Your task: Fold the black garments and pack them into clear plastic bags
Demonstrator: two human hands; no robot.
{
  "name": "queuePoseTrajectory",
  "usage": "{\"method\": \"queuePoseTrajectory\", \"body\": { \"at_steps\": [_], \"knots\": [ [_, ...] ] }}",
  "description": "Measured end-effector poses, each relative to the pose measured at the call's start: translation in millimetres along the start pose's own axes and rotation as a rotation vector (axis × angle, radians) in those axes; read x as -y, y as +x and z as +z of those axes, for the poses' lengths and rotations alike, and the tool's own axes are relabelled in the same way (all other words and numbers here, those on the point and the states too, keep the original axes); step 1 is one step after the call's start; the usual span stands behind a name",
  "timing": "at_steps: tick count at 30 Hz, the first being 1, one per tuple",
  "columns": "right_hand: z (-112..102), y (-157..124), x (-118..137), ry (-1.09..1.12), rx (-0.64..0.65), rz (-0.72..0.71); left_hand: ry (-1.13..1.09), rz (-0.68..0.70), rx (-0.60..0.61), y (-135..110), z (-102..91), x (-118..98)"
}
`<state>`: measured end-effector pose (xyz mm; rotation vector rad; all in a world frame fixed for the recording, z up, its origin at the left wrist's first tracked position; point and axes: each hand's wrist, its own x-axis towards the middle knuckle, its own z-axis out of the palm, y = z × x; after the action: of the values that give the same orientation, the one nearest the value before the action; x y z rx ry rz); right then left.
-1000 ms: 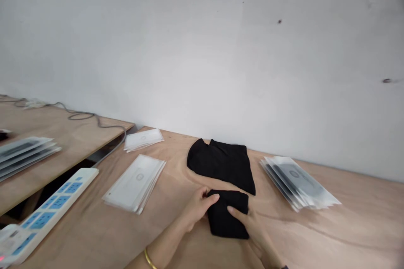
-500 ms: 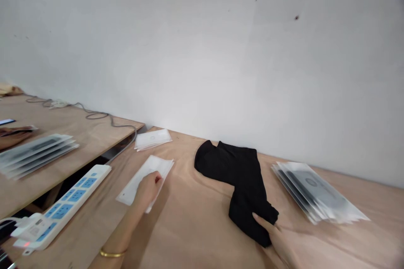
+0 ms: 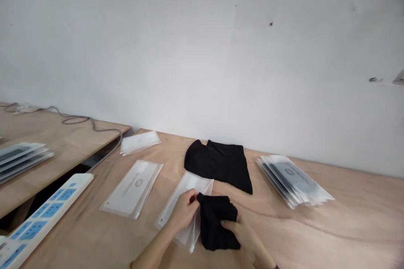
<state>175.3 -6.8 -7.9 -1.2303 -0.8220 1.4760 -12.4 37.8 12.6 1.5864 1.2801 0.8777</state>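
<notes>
My left hand is closed in a pinch at the right edge of a clear plastic zip bag, its fingertips against the corner of a folded black cloth. Whether they also grip that corner, I cannot tell. My right hand holds the folded cloth from the right, thumb on top and the other fingers mostly hidden beneath. The cloth is beside the bag's right edge, partly over it. Behind them, a second black cloth piece lies flat near the wall.
Printed zip bags lie at left, with more bags behind. At right is a fanned stack of filled bags. A power strip lies near the gap beside the left table, which holds another stack and a grey cable.
My left hand has moved right from the bag pile, bringing one zip bag along. My right hand has moved left with the folded black cloth, away from the other black piece.
</notes>
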Motion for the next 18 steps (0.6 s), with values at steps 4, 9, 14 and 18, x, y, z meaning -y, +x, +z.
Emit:
{"method": "queuePoseTrajectory", "body": {
  "at_steps": [4, 9, 14, 18],
  "knots": [
    [0, 8, 10, -0.156, 0.043, -0.08, 0.255, 0.176, -0.063, -10, -7.6, -22],
    [9, 9, 12, 0.105, -0.009, -0.101, 0.458, 0.251, 0.019, -20, 3.8, -37],
    [8, 11, 3, 0.05, -0.082, -0.142, 0.519, 0.311, 0.052, -20, 11.4, -45],
    [1, 14, 4, -0.122, -0.325, -0.256, 0.561, 0.283, 0.011, -18, 4.6, -50]
  ]
}}
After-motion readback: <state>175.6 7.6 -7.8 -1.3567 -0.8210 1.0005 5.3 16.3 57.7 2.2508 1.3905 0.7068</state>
